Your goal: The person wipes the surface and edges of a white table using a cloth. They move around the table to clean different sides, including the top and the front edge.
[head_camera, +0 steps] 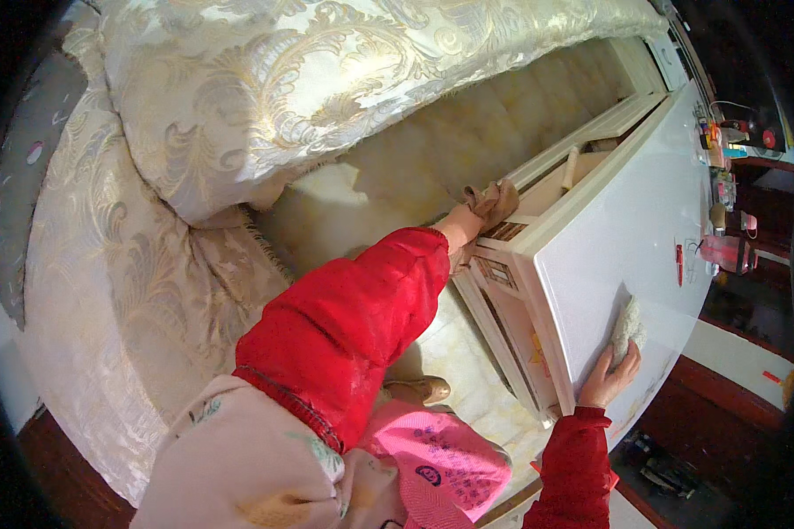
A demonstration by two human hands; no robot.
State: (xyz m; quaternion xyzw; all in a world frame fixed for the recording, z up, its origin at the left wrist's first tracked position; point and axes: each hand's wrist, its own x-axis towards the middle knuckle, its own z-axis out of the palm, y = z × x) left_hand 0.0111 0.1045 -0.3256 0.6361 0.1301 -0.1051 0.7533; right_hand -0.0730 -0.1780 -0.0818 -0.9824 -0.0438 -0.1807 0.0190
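Observation:
My left hand (466,225), in a red sleeve, reaches to the corner of a cream-coloured coffee table (536,246), just below its top. A brown cloth (496,202) is gripped in it and lies against the table's side; part of the fingers is hidden by the cloth. On the glossy white tabletop (589,218), my right hand (612,377) holds a bunched, pale grey-green cloth (628,330) near the edge. Beside the left hand, the table's side has a decorative lattice inset (496,272) and a recess with a light handle-like bar (571,168).
A sofa with a gold-patterned cover (291,86) runs along the left and top. Marble-look tiles (423,152) lie between sofa and table. A red pen (679,264), a pink container (726,253) and several small items stand along the table's far side. A pink printed fabric (446,456) hangs before me.

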